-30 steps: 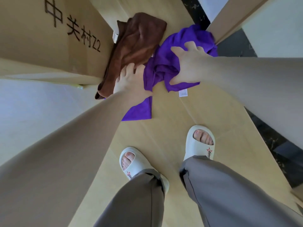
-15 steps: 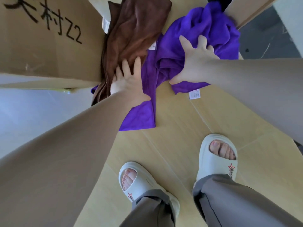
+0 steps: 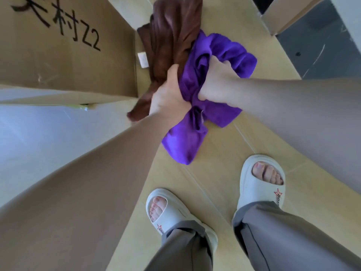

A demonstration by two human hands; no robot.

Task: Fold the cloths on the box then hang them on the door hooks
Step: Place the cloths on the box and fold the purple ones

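Both hands clench: left hand (image 3: 169, 94) bunching the crumpled brown fleece cloth (image 3: 172, 38), right hand (image 3: 216, 81) gripping the rumpled purple fleece cloth (image 3: 197, 122).

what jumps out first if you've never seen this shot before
The bright purple cloth bunched at the centre grabs the eye, gripped by the right hand, its lower end trailing toward the feet. Right beside it, the left hand grips the brown cloth, which runs up to the top edge. At upper left stands a cardboard box with black handwriting ending in "22".
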